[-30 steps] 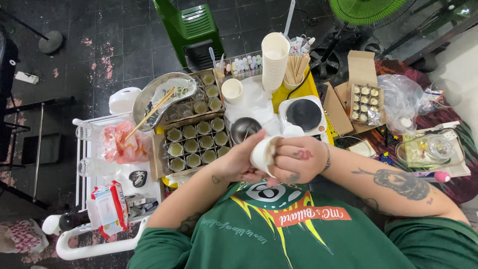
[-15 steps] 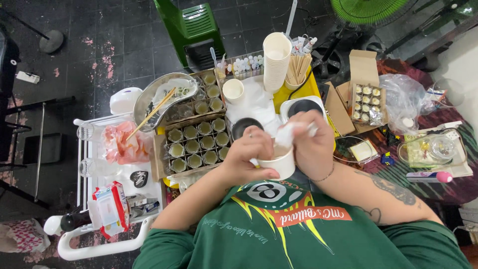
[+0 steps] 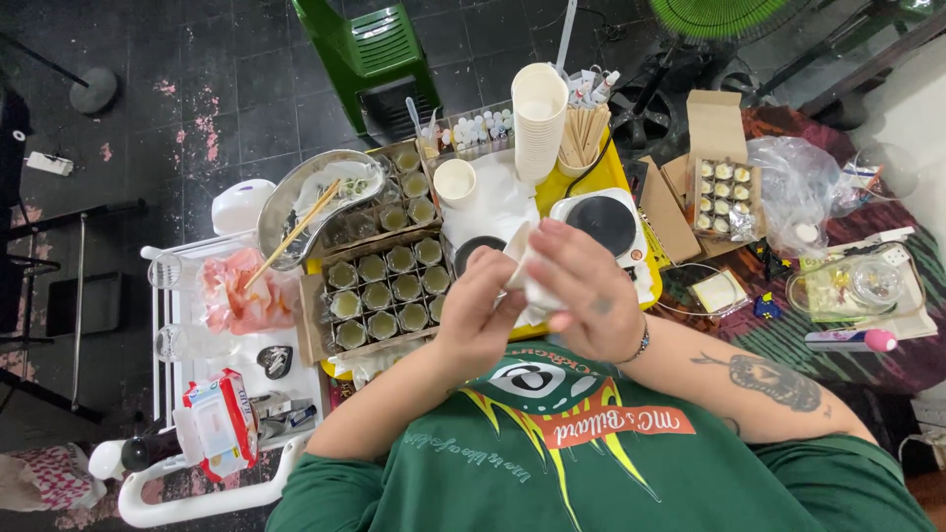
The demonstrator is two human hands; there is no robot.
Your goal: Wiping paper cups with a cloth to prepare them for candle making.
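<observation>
A red and white flat packet (image 3: 219,422) lies well left of and below the hands. An open brown cardboard box (image 3: 724,192) with rows of small round jars stands to their right. A cardboard tray (image 3: 379,296) of glass jars sits just left of them.

A small white paper cup (image 3: 524,268) sits near the middle of the frame, tipped on its side with the rim toward the upper left. It is held off the bench, clasped between the left hand (image 3: 480,313) and the right hand (image 3: 584,291), whose fingers (image 3: 567,258) cover much of its wall. A bit of white tissue shows beneath it.
</observation>
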